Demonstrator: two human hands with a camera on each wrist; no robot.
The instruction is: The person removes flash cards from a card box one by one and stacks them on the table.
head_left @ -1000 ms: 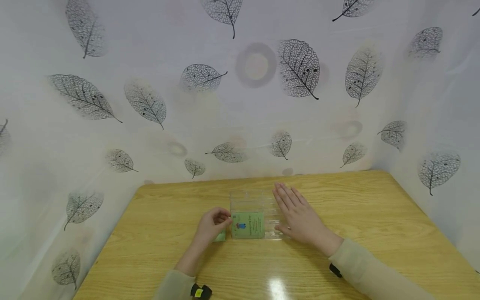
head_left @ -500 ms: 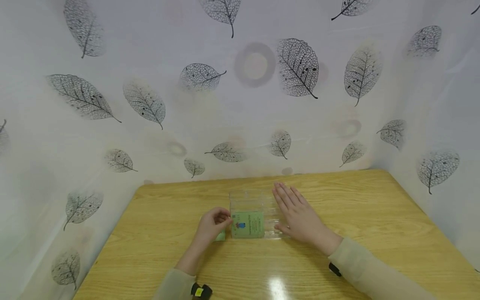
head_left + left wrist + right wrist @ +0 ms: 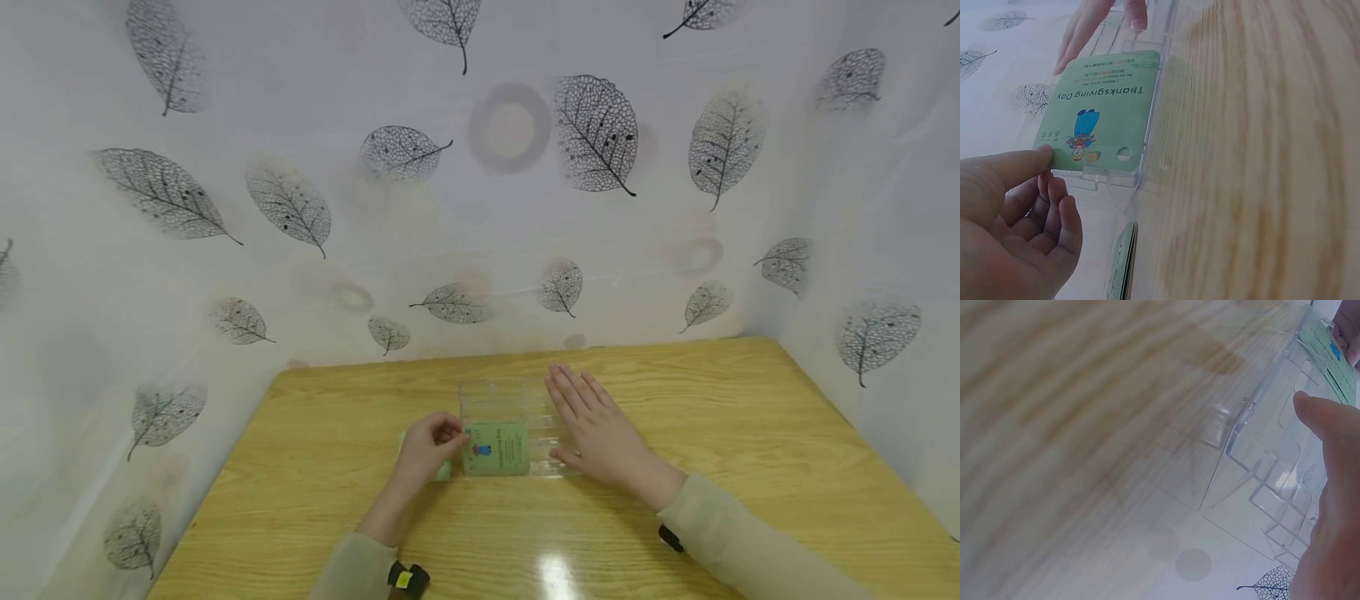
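A green card printed "Thanksgiving Day" (image 3: pixel 1097 103), with a cartoon figure and a punched hole, lies on the left part of a clear plastic holder (image 3: pixel 492 408). My left hand (image 3: pixel 426 450) pinches the card's left edge near a corner, thumb on top and the other fingers curled below. My right hand (image 3: pixel 603 433) rests flat on the right side of the holder, fingers straight and thumb spread, as the right wrist view also shows over the holder's slotted top (image 3: pixel 1272 469). Beside the left hand, partly hidden by it, lies a small stack of green cards (image 3: pixel 1122 259).
Everything stands on a wood-grain table (image 3: pixel 315 500). Behind it and at both sides hangs a pale leaf-patterned sheet (image 3: pixel 480 217). The holder sits near the middle of the table, toward the back edge.
My left hand has shifted very slightly to the right at the card's edge, and more of the green stack behind it shows. The right hand and the holder stay in place.
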